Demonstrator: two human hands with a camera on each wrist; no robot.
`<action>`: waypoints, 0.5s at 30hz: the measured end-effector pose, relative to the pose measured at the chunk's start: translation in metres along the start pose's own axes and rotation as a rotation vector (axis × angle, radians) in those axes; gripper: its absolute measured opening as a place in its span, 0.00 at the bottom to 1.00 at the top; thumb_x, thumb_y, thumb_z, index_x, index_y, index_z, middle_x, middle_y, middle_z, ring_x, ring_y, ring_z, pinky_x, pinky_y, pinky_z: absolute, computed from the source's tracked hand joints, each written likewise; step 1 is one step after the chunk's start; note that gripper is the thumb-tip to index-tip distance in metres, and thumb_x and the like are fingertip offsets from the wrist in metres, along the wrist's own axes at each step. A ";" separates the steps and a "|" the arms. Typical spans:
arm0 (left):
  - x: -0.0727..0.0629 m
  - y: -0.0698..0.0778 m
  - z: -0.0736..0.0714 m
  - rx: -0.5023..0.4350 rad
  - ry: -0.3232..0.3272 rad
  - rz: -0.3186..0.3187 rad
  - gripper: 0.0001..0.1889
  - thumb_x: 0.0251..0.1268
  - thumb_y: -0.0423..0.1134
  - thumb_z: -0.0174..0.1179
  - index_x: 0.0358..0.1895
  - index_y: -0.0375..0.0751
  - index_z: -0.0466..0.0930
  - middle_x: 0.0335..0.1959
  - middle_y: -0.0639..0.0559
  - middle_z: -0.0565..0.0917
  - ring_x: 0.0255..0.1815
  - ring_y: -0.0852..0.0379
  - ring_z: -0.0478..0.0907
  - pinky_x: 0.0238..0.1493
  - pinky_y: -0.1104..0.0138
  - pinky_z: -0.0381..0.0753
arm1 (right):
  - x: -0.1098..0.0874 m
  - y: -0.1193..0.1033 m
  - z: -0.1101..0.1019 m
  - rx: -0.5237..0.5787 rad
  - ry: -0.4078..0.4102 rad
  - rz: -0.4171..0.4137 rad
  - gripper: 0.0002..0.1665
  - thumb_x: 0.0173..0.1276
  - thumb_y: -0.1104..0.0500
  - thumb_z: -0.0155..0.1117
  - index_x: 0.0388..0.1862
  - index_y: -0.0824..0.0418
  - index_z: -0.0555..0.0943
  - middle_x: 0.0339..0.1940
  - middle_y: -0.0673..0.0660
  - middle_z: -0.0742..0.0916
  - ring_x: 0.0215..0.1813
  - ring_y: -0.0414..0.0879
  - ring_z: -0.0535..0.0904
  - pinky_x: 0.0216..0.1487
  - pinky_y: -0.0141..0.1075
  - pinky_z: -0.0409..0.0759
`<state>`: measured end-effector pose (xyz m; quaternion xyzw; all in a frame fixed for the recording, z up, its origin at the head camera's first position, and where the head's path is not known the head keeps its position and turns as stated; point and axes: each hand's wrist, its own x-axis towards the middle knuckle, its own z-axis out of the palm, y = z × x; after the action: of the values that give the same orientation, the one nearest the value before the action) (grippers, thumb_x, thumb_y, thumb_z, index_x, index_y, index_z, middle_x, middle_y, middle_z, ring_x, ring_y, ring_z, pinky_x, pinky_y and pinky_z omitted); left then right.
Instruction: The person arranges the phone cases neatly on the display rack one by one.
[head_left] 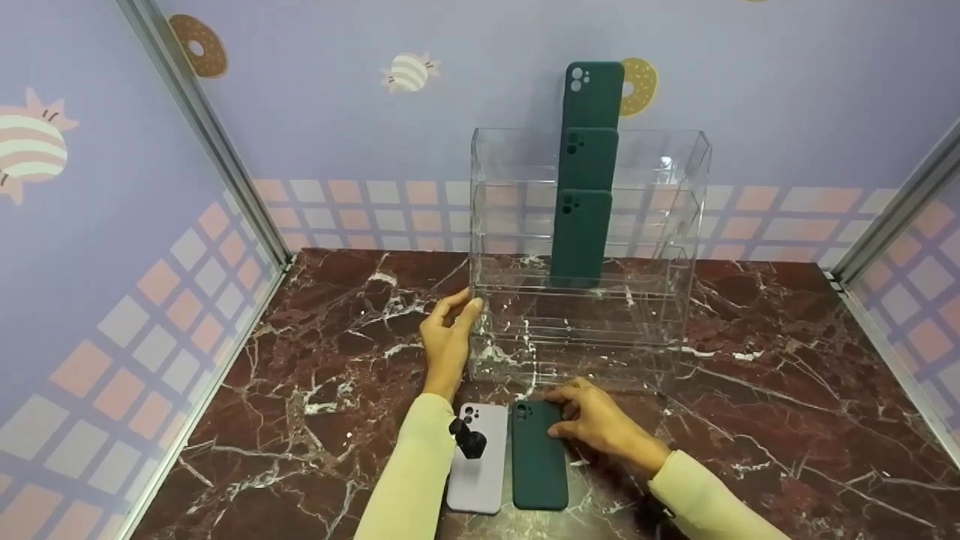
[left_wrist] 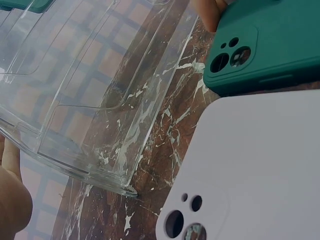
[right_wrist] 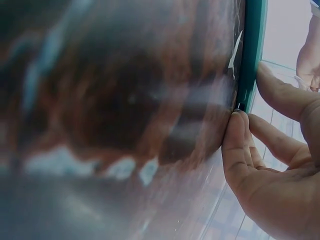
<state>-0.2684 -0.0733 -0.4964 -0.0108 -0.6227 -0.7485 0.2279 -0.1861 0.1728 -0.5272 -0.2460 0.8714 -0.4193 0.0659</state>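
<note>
A clear acrylic display stand (head_left: 517, 304) with stepped tiers stands at the back of the table. Its left side wall is touched by my left hand (head_left: 448, 337), thumb and fingertips against the outside in the left wrist view. My right hand (head_left: 600, 420) pinches the upper right corner of a dark green phone case (head_left: 540, 465) near the table surface, its thumb on the side edge. Left of that lies a pale lilac phone case (head_left: 480, 480), partly covered by a black device on my left wrist. Three green phone cases (head_left: 583, 236) stand one behind another in the stand.
The dark red marbled table (head_left: 315, 442) carries everything. A patterned wall (head_left: 337, 135) rises close behind the stand. Panels with metal edge strips (head_left: 210, 142) close off both sides.
</note>
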 end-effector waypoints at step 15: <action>0.000 -0.001 0.001 0.002 0.008 0.004 0.14 0.68 0.29 0.70 0.55 0.29 0.87 0.49 0.34 0.88 0.44 0.58 0.86 0.44 0.70 0.83 | 0.000 -0.004 -0.001 -0.073 -0.007 0.054 0.26 0.56 0.63 0.87 0.48 0.66 0.80 0.42 0.55 0.80 0.40 0.47 0.79 0.41 0.40 0.82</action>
<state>-0.2694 -0.0725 -0.4975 -0.0090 -0.6225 -0.7475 0.2317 -0.1843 0.1714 -0.5235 -0.2261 0.8923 -0.3843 0.0714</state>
